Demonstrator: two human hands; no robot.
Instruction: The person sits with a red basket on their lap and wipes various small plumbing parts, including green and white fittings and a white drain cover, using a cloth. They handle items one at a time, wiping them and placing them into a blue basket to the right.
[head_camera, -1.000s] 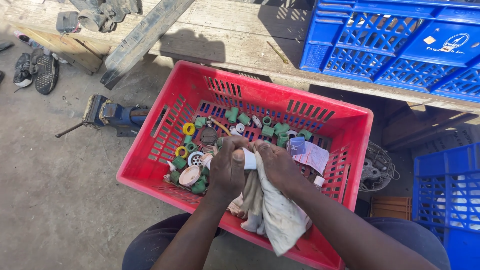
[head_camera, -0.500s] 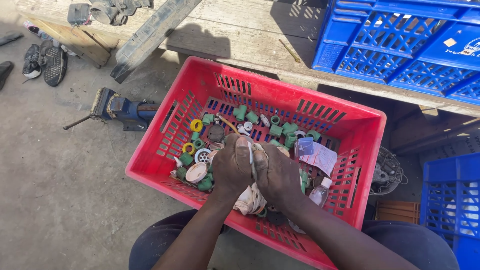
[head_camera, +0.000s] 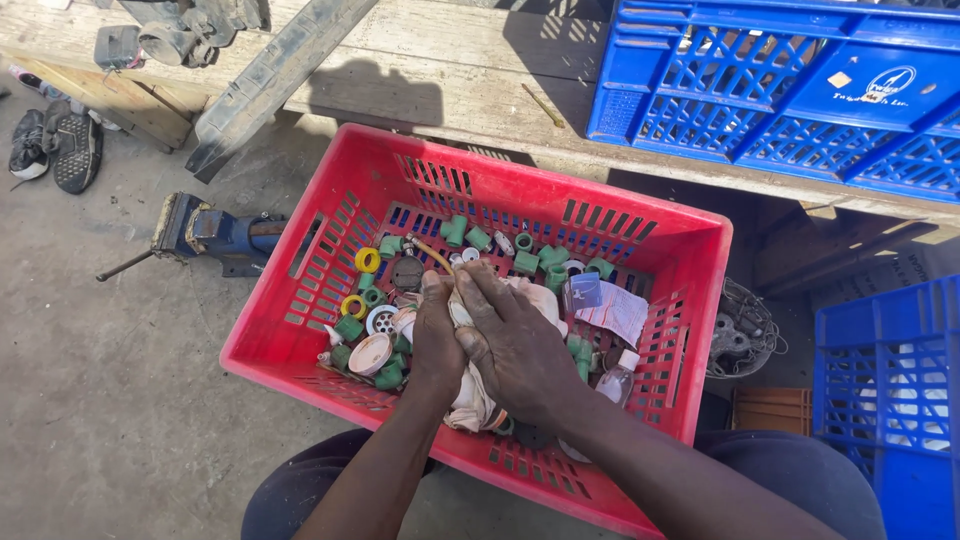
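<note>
Both my hands are pressed together over a red plastic crate (head_camera: 330, 230) on my lap. My left hand (head_camera: 437, 335) and my right hand (head_camera: 512, 335) are closed around a dirty white cloth (head_camera: 470, 405), which is bunched between the palms and hangs below them. The crate holds several green pipe fittings (head_camera: 527, 262), yellow rings (head_camera: 367, 260), a white round strainer (head_camera: 381, 319), a small clear bottle (head_camera: 617, 378) and a slip of paper (head_camera: 618, 312). Whatever the cloth wraps is hidden.
A blue bench vise (head_camera: 205, 232) lies on the concrete floor to the left. Blue crates stand on a wooden platform (head_camera: 460, 70) behind (head_camera: 790, 80) and at the right (head_camera: 890, 390). Dark shoes (head_camera: 55, 145) lie at far left; a metal part (head_camera: 735, 335) lies beside the crate.
The cloth, hanging loose from my right hand a second ago, is now gathered tight between both hands. The hands have closed together over it.
</note>
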